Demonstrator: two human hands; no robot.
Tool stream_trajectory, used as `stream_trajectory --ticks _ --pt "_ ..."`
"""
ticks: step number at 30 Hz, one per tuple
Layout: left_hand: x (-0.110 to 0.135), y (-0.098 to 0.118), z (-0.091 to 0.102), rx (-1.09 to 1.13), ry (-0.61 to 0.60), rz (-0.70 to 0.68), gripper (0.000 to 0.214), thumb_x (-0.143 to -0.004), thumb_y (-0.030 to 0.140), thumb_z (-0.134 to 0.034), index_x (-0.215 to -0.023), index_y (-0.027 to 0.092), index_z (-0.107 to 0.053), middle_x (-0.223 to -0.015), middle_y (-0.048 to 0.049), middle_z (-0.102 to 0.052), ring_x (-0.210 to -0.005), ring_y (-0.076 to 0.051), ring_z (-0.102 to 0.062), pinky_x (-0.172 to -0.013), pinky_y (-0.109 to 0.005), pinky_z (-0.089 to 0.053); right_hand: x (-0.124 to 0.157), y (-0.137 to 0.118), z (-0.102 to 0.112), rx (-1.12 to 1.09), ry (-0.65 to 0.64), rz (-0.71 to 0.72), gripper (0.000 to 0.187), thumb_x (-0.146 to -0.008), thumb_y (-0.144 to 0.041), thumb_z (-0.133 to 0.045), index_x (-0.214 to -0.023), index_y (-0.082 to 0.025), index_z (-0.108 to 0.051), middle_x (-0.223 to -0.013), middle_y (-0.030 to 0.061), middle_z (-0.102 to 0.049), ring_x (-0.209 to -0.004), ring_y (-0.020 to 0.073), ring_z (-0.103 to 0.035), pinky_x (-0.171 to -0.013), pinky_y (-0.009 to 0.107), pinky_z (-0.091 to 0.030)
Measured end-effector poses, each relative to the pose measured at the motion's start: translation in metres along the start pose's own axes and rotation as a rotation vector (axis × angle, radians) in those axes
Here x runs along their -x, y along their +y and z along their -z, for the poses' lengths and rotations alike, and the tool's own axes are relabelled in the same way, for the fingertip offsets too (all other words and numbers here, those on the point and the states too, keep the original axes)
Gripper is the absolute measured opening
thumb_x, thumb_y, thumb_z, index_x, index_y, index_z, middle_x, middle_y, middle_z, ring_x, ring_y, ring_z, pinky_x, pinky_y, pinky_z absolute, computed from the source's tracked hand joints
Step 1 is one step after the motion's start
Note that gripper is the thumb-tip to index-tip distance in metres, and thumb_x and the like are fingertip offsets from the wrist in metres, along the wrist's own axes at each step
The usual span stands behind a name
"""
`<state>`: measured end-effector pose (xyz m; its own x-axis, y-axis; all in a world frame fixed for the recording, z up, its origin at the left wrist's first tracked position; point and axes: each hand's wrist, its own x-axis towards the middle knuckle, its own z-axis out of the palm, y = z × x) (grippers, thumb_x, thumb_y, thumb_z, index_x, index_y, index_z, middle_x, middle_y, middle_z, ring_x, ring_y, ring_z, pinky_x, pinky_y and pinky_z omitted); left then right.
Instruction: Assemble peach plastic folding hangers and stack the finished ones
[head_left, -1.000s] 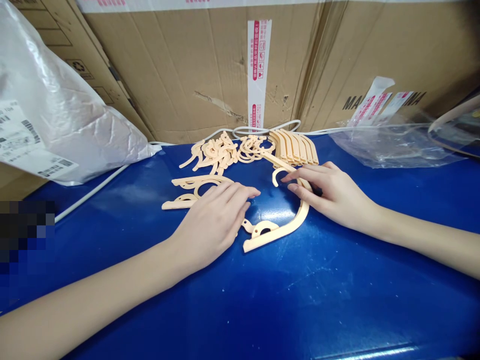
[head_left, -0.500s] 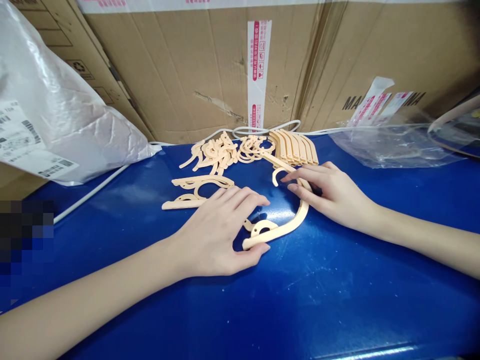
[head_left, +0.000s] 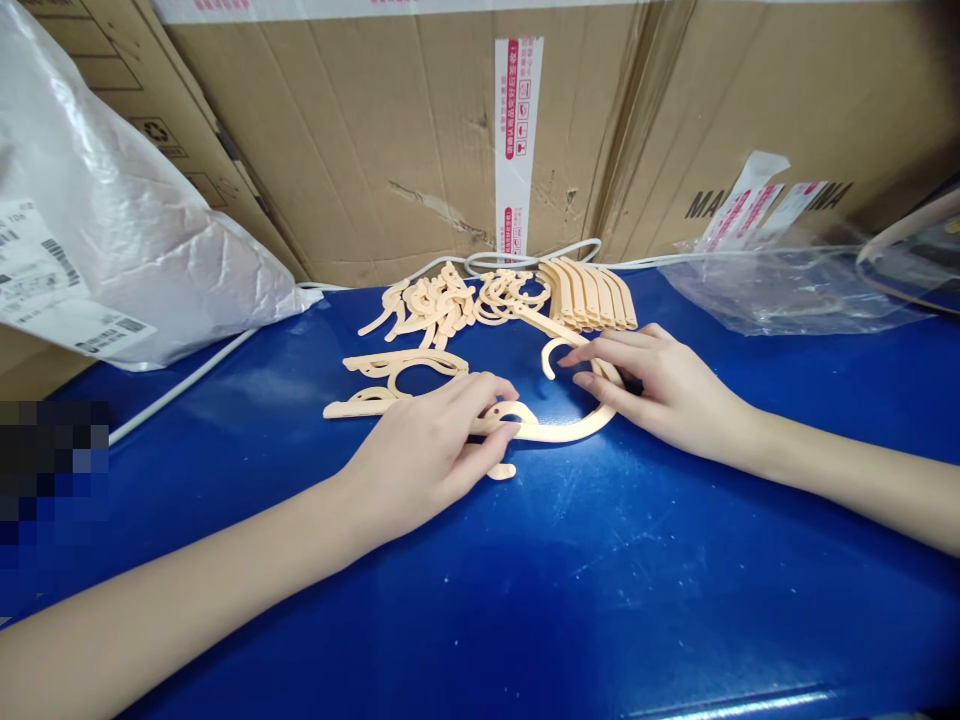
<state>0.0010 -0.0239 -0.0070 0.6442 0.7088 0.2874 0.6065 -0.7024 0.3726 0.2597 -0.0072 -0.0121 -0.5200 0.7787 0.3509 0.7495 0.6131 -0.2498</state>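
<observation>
Between my two hands lies a cream plastic folding hanger (head_left: 566, 432) with a curved hook on its far side. My left hand (head_left: 431, 440) pinches the near arm of it between thumb and fingers, close to a notch. My right hand (head_left: 660, 385) grips the hanger's middle by the hook, hiding part of the joint. The other arm reaches away toward the piles. Under my left thumb a small cream piece (head_left: 501, 471) pokes out, mostly hidden. Just beyond my left hand rests another folded hanger (head_left: 409, 360) on the blue table (head_left: 600, 600).
Loose cream hooks (head_left: 439, 300) and small curved parts (head_left: 514, 295) are heaped at the back. Beside them stands a row of hanger arms (head_left: 592, 295). A silvery parcel (head_left: 150, 220), a clear plastic bag (head_left: 787, 290), a white cable (head_left: 202, 370) and cardboard boxes (head_left: 375, 130) border the table.
My left hand has closed on the hanger's near arm, which has swung away from me. My right hand has stayed almost in place, and the hook has shifted slightly.
</observation>
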Motion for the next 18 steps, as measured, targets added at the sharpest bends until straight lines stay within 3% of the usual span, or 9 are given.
stream_trajectory --ticks 4,9,12,18 --pt "0.001 -0.0015 0.0002 0.043 0.003 0.048 0.019 -0.098 0.029 -0.043 -0.113 0.021 -0.05 -0.082 0.0022 -0.063 -0.065 -0.01 -0.059 -0.053 -0.021 -0.039 0.0002 -0.0037 0.0014 -0.011 -0.026 0.083 0.024 -0.095 -0.032 -0.046 -0.11 -0.021 -0.063 -0.092 0.0039 -0.068 -0.087 0.019 -0.062 -0.079 0.034 -0.038" --pt "0.0002 0.0006 0.0015 0.065 0.012 0.045 0.023 -0.097 0.033 -0.043 -0.117 0.022 -0.045 -0.077 0.0042 -0.058 -0.06 -0.009 -0.056 -0.052 -0.021 -0.038 0.0012 -0.0075 0.0027 0.01 -0.052 0.184 0.028 -0.097 -0.034 -0.044 -0.11 -0.018 -0.063 -0.082 0.0037 -0.063 -0.077 0.0174 -0.059 -0.074 0.033 -0.037" --pt "0.0 0.0031 0.0021 0.017 0.013 0.023 0.031 -0.089 0.036 -0.053 -0.116 0.022 -0.046 -0.079 0.0044 -0.057 -0.06 -0.01 -0.055 -0.052 -0.022 -0.038 0.0014 -0.0079 0.0026 -0.002 -0.047 0.179 0.028 -0.097 -0.035 -0.044 -0.108 -0.018 -0.063 -0.084 0.004 -0.063 -0.077 0.0171 -0.058 -0.074 0.032 -0.037" --pt "0.0022 0.0042 0.0029 0.017 -0.031 -0.051 0.048 -0.072 0.018 -0.051 -0.119 0.023 -0.045 -0.095 0.0008 -0.059 -0.062 -0.01 -0.052 -0.054 -0.024 -0.039 0.0013 -0.0066 0.0015 -0.012 -0.036 0.151 0.026 -0.096 -0.035 -0.045 -0.106 -0.018 -0.062 -0.085 0.0039 -0.064 -0.078 0.0177 -0.059 -0.076 0.034 -0.039"
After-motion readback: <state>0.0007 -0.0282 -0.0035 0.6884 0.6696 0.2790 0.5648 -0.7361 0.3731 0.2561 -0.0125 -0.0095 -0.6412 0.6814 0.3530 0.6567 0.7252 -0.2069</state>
